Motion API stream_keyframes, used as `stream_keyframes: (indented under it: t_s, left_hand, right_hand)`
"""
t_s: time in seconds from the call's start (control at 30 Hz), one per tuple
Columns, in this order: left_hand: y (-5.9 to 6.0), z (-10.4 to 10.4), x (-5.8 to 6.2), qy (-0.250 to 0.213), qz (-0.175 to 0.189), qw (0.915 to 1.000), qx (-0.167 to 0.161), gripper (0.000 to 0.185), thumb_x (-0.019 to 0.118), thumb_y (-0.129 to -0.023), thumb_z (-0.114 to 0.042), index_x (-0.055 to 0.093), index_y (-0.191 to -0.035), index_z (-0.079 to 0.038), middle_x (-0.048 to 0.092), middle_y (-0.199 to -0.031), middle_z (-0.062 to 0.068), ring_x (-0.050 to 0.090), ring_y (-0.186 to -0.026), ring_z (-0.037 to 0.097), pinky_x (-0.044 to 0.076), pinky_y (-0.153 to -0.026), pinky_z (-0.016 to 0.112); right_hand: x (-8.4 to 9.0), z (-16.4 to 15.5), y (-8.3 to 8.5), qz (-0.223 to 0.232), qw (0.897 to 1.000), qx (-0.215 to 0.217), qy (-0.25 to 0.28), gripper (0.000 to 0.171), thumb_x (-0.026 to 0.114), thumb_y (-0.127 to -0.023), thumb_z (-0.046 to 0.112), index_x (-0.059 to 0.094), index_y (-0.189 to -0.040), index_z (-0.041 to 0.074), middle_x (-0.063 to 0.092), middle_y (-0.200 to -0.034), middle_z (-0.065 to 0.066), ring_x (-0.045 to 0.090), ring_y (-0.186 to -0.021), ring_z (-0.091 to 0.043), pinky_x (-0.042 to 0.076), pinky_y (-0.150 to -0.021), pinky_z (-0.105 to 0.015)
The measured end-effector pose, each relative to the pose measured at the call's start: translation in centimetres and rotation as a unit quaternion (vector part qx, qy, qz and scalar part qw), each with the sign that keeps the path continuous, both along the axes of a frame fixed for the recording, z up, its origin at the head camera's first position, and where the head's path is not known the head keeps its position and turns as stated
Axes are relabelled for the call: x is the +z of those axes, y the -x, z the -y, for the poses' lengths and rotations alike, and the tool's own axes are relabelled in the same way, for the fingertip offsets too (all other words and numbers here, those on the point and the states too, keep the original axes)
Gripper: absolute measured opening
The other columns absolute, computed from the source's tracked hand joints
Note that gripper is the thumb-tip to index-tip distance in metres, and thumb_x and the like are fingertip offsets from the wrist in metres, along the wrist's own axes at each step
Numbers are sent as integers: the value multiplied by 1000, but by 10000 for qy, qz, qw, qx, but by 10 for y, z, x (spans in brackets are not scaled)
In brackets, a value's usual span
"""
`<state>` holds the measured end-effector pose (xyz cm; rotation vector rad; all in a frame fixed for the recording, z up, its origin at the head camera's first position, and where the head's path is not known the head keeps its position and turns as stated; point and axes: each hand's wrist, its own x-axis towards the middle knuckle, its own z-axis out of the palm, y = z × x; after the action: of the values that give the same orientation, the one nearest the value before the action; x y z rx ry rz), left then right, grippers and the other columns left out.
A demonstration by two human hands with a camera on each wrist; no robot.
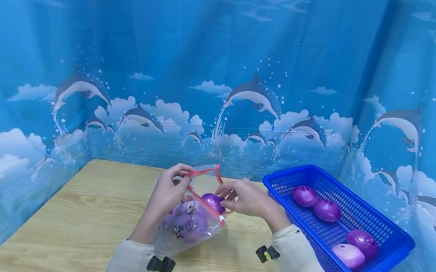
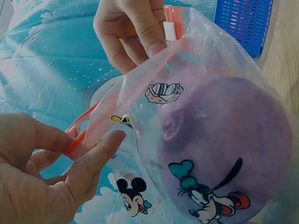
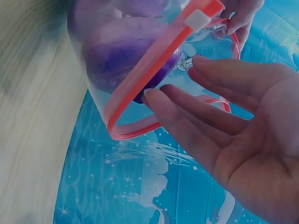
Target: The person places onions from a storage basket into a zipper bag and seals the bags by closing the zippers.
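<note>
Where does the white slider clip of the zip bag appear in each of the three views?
Head: not discernible; too small on the bag's red zip strip.
Left wrist: slider clip at top centre, beside the right hand.
Right wrist: slider clip near the top, right of centre.
Shared landmark: the red zip strip.

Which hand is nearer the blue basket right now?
Right. The right hand is at the zip bag's mouth, on the side toward the blue basket. The left hand pinches the bag's red zip strip on the far side, farther from it.
</note>
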<state>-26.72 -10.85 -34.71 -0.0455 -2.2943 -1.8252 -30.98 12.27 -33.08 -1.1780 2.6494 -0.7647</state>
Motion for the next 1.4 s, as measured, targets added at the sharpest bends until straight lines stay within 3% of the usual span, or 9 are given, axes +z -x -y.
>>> stream_keyframes:
  t_s: [0.5, 0.7, 0.83, 1.07, 1.27, 1.4]
  left_hand:
    - [0, -2, 0, -81, -21, 9999, 101, 23, 51, -103, -7, 69, -117, -10, 62, -114, 17, 65, -79, 21, 68, -68, 34]
    - [1, -3, 0, -173, 9, 9997, 144, 23, 50, -104, -7, 69, -117, -9, 60, -111, 18, 64, -79, 21, 68, -69, 34]
    - [1, -3, -1, -244, -98, 9996, 144, 23, 50, -103, -5, 69, -116, -6, 59, -109, 19, 63, -77, 19, 68, -68, 35]
    - [1, -3, 0, -246, -9, 9996, 130, 22, 50, -104, -7, 69, -116, -8, 59, -109, 18, 63, -78, 19, 68, -69, 34]
    - [1, -2, 1, -236, 79, 9996, 113, 22, 51, -104, -7, 69, -118, -8, 59, -111, 17, 63, -80, 20, 68, -70, 34]
    - [1, -3, 1, -207, 147, 9996, 127, 22, 51, -104, -8, 68, -118, -9, 59, -113, 17, 63, -81, 21, 68, -70, 34]
  right_hand:
    - [-14, 14, 2, 359, 9960, 820, -84, 36, 56, -95, -11, 71, -125, 3, 76, -119, -13, 76, -103, -26, 61, -79, -16]
    - [-20, 19, 4, 947, 9907, 966, 141, 48, 47, -92, -19, 66, -132, 0, 72, -128, -18, 73, -114, -29, 62, -88, -18]
    - [-22, 20, 6, 762, 9901, 1170, 142, 49, 47, -91, -19, 64, -134, -2, 71, -129, -19, 73, -115, -28, 61, -95, -21]
    - [-16, 14, 5, 606, 9943, 873, -56, 43, 53, -96, -9, 65, -135, 5, 71, -131, -13, 72, -116, -26, 61, -96, -24]
    - [-2, 1, 4, 591, 9963, 608, -158, 36, 57, -102, 3, 62, -137, 1, 67, -135, -19, 70, -118, -30, 62, -100, -35]
    - [6, -10, 5, 522, 9972, 518, -147, 35, 60, -102, 7, 63, -136, 2, 67, -135, -19, 71, -117, -29, 63, -98, -35]
